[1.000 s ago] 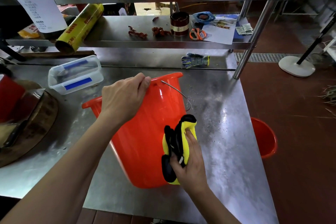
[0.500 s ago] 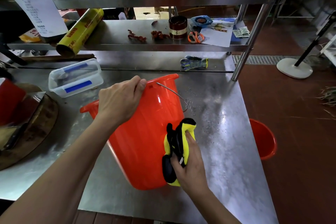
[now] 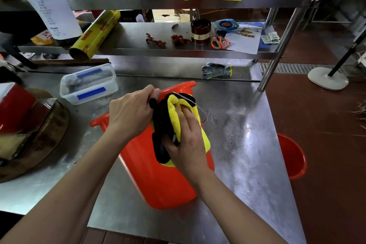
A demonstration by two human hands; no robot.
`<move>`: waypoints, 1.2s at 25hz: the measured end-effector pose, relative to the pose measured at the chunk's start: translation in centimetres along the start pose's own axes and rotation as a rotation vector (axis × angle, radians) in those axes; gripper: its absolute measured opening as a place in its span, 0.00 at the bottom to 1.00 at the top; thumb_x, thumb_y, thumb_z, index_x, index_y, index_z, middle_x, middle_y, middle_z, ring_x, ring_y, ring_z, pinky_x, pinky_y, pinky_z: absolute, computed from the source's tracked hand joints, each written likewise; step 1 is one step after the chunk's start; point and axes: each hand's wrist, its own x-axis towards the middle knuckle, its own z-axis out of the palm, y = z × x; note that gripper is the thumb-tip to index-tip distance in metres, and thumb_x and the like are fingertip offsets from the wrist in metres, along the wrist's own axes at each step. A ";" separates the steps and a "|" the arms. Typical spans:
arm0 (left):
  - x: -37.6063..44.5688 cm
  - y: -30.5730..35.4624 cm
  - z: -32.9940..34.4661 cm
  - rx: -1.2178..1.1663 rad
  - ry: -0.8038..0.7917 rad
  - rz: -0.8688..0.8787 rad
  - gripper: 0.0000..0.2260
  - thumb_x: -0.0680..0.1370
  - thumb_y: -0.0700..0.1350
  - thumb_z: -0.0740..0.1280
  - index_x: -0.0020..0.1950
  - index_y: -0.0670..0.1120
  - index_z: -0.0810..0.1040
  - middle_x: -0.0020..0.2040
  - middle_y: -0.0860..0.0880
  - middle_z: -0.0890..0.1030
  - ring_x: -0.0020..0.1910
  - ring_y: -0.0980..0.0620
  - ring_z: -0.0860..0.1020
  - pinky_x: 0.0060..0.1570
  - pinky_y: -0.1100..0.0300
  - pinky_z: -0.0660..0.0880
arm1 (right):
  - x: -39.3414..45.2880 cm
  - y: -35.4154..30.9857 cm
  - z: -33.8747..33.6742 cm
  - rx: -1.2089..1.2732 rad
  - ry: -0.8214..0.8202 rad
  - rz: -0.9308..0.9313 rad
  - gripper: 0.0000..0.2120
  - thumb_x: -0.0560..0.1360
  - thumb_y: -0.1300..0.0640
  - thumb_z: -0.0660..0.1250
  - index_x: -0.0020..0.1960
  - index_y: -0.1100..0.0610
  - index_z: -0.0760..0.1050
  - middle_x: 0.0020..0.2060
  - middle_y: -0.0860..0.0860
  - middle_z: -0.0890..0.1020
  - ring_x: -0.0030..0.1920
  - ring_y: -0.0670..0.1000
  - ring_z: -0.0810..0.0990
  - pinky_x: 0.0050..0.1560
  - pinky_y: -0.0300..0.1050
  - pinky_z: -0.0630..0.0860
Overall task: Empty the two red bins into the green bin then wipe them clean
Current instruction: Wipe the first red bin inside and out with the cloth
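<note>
A red bin [image 3: 156, 180] lies tilted on the steel table [image 3: 243, 144], its mouth turned away from me. My left hand [image 3: 130, 113] grips its rim at the top. My right hand [image 3: 186, 138] holds a yellow-and-black cloth [image 3: 174, 117] and presses it against the bin's upper side, close to the rim and the wire handle [image 3: 200, 108]. A second red bin [image 3: 293, 156] stands on the floor to the right of the table. No green bin is in view.
A clear lidded box [image 3: 89, 83] sits at the back left, a round wooden board [image 3: 39, 136] with a red object at the far left. A glove [image 3: 216, 69] lies at the back. Shelves above carry scissors [image 3: 219, 42], a tin, a yellow roll [image 3: 95, 35]. A shelf post [image 3: 285, 31] stands at the table's right.
My right hand has slid the cloth up the bin's side from its lower part to just below the rim. My left hand keeps its hold on the rim.
</note>
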 end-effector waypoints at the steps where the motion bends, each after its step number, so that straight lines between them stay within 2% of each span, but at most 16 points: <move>1: 0.1 -0.4 0.0 0.000 -0.004 -0.004 0.19 0.85 0.59 0.47 0.48 0.50 0.70 0.32 0.56 0.66 0.41 0.41 0.78 0.42 0.49 0.72 | -0.3 0.3 -0.1 0.005 -0.006 -0.010 0.34 0.73 0.54 0.71 0.77 0.57 0.67 0.72 0.55 0.71 0.74 0.56 0.68 0.72 0.54 0.67; 6: 0.2 -2.7 0.3 -0.011 0.006 -0.016 0.18 0.84 0.62 0.45 0.45 0.54 0.66 0.32 0.56 0.68 0.35 0.44 0.76 0.41 0.47 0.76 | -4.8 2.4 -1.0 0.060 -0.032 0.110 0.34 0.73 0.51 0.71 0.77 0.51 0.66 0.75 0.44 0.66 0.77 0.45 0.63 0.74 0.47 0.66; 12: 0.3 -2.6 0.4 -0.025 0.028 0.004 0.21 0.84 0.64 0.43 0.44 0.54 0.67 0.31 0.57 0.69 0.30 0.53 0.70 0.40 0.49 0.75 | -10.9 5.1 -2.9 0.167 -0.077 0.340 0.37 0.73 0.48 0.67 0.78 0.35 0.57 0.74 0.46 0.70 0.75 0.48 0.68 0.71 0.57 0.71; 16: 0.4 -2.6 0.8 -0.049 0.025 0.023 0.21 0.82 0.65 0.43 0.44 0.55 0.67 0.31 0.57 0.70 0.31 0.53 0.72 0.40 0.48 0.77 | -12.0 5.5 -3.6 0.190 -0.041 0.519 0.34 0.70 0.46 0.66 0.74 0.34 0.62 0.68 0.43 0.76 0.68 0.44 0.75 0.65 0.55 0.76; 20: 0.4 -3.6 0.9 -0.077 0.015 -0.008 0.17 0.81 0.65 0.44 0.49 0.57 0.66 0.32 0.58 0.71 0.33 0.48 0.74 0.43 0.45 0.78 | -11.5 5.3 -3.5 0.238 -0.056 0.558 0.32 0.71 0.48 0.66 0.75 0.43 0.68 0.66 0.40 0.76 0.67 0.42 0.75 0.65 0.51 0.76; 24: -0.1 -4.5 0.9 -0.131 0.043 0.016 0.17 0.81 0.66 0.44 0.48 0.59 0.67 0.32 0.57 0.72 0.32 0.52 0.75 0.43 0.45 0.78 | -10.5 5.0 -3.1 0.281 -0.051 0.575 0.31 0.70 0.45 0.65 0.73 0.44 0.70 0.63 0.40 0.78 0.65 0.43 0.77 0.63 0.48 0.77; 27: -0.5 -4.5 0.9 -0.152 0.060 0.034 0.18 0.82 0.65 0.44 0.47 0.58 0.69 0.32 0.57 0.73 0.32 0.56 0.74 0.42 0.48 0.77 | -8.6 4.6 -3.2 0.332 -0.038 0.560 0.28 0.69 0.45 0.65 0.70 0.39 0.72 0.61 0.40 0.80 0.62 0.42 0.78 0.61 0.45 0.76; 30: -0.8 -4.2 0.8 -0.166 0.058 0.056 0.17 0.82 0.64 0.45 0.46 0.58 0.69 0.32 0.56 0.74 0.32 0.58 0.74 0.40 0.49 0.77 | -6.0 4.5 -3.3 0.358 -0.027 0.534 0.24 0.70 0.47 0.64 0.65 0.34 0.73 0.56 0.40 0.82 0.58 0.42 0.80 0.55 0.42 0.76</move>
